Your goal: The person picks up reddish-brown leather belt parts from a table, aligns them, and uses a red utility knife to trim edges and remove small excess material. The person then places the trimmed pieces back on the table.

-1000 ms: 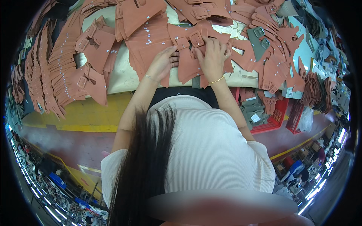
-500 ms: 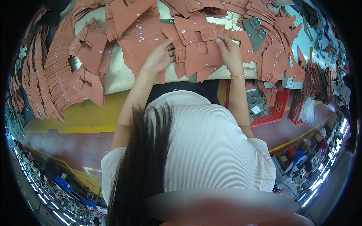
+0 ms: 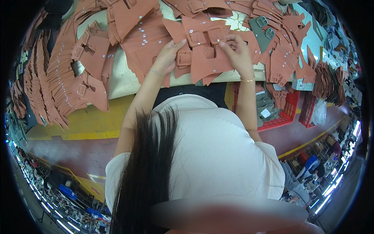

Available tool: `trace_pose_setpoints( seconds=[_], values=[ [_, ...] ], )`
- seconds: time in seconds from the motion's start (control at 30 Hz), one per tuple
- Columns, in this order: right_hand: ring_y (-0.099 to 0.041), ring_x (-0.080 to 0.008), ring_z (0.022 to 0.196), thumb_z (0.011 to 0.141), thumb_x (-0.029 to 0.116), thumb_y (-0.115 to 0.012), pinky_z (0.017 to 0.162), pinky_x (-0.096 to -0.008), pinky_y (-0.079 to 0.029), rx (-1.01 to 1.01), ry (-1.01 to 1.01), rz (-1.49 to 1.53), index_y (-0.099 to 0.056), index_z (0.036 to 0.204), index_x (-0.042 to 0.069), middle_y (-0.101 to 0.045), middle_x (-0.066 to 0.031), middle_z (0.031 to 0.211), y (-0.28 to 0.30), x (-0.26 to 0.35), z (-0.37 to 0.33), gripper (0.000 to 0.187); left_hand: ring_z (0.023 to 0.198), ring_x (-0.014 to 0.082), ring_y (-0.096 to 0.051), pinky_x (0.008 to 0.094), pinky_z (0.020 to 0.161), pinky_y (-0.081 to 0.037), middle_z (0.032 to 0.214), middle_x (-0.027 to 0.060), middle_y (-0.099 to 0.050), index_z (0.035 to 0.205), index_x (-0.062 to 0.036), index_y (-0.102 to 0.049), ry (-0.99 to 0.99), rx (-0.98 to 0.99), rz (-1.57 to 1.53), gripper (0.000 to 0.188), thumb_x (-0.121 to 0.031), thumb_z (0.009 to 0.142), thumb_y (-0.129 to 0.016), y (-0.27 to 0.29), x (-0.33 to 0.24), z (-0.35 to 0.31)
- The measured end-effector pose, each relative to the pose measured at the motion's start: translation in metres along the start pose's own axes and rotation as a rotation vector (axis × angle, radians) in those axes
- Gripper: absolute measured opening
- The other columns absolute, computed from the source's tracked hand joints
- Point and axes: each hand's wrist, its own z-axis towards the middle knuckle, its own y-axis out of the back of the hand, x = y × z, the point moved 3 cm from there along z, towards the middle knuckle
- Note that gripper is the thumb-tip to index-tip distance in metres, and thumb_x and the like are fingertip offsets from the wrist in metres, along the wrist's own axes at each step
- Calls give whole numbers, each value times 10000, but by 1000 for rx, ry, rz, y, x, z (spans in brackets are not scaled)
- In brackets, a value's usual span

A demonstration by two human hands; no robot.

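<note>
In front of me lies a terracotta leather-like cut piece with two square covered buckles side by side. My left hand pinches its left edge beside the left buckle. On the other side, my right hand has thumb and fingers closed at the edge by the right buckle. Beneath are more pieces of the same colour, among them a lower piece and another square buckle near my left wrist. My fingertips partly cover the held edges.
Fanned stacks of terracotta pieces spread over the table's left, with another stack beside my left hand. A green piece with two buckles lies right of my right hand. Below the table edge is a red crate holding green and terracotta pieces.
My left hand has shifted right and closed on the piece's edge; its fingers were apart before. My right hand has moved slightly, and the buckled piece has shifted a little to the right.
</note>
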Motion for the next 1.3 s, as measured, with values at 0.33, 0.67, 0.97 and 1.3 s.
trace_pose_setpoints(
  seconds=[0.33, 0.67, 0.97, 1.3],
  values=[
    [-602, -115, 856, 835, 86, -687, 762, -235, -477, -247, 86, 41, -549, 1033, -13, -647, -87, 963, 106, 57, -40, 261, 1216, 402, -458, 545, 961, -453, 1408, 237, -341, 1425, -9, -213, 159, 355, -329, 574, -394, 1006, -292, 1, -14, -15],
    [-618, -122, 904, 849, 53, -664, 794, -233, -498, -30, 116, 793, -506, 1080, 27, -649, -93, 1003, 45, 64, -46, 281, 1288, 431, -372, 526, 1025, -386, 1439, 204, -336, 1451, -78, -202, 163, 465, -621, 609, -475, 993, -266, -3, -10, -17],
    [-603, -122, 838, 860, 129, -664, 758, -247, -500, 135, -68, 367, -561, 1082, -19, -623, -65, 896, -30, 12, -34, 286, 1275, 392, -403, 497, 1037, -381, 1447, 210, -322, 1434, -74, -267, 136, 356, -519, 699, -579, 952, -286, -16, -13, -33],
    [-578, -110, 836, 865, 116, -653, 746, -238, -486, 178, -37, 421, -563, 1083, -14, -607, -59, 929, -22, 19, -38, 269, 1293, 379, -386, 495, 1063, -364, 1436, 217, -326, 1438, -36, -218, 60, 321, -298, 781, -632, 933, -221, -32, -28, -46]
  ],
)
